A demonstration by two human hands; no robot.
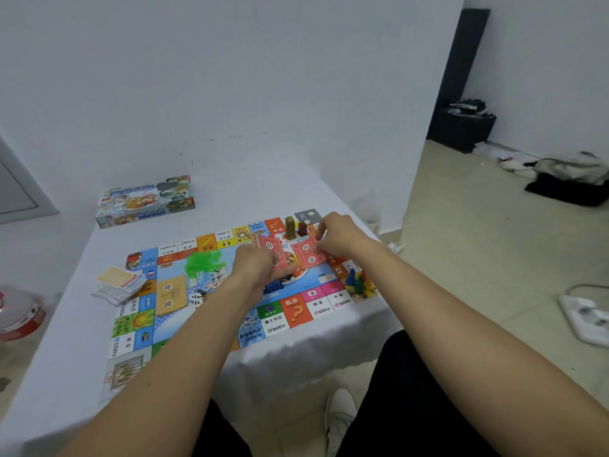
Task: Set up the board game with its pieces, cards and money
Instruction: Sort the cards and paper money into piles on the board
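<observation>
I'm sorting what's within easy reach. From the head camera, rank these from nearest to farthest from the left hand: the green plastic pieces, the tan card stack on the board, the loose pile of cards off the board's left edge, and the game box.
From the left hand:
1. Green plastic pieces, just to its left on the board.
2. Tan card stack, farther left on the board, nearer the person.
3. Loose pile of cards, off the board's left edge.
4. Game box, at the table's far left, near the wall.

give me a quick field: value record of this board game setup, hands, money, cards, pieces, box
surface: table under a white cloth
board: game board lies flat and open
left hand: left hand holds a stack of red notes over the board's middle
right hand: right hand pinches one red note beside the stack
tan card deck: tan deck lies on the board's left part
loose cards: messy card pile at the board's left edge
green pieces: green heap on the board
box: game box behind the board, near the wall
</observation>
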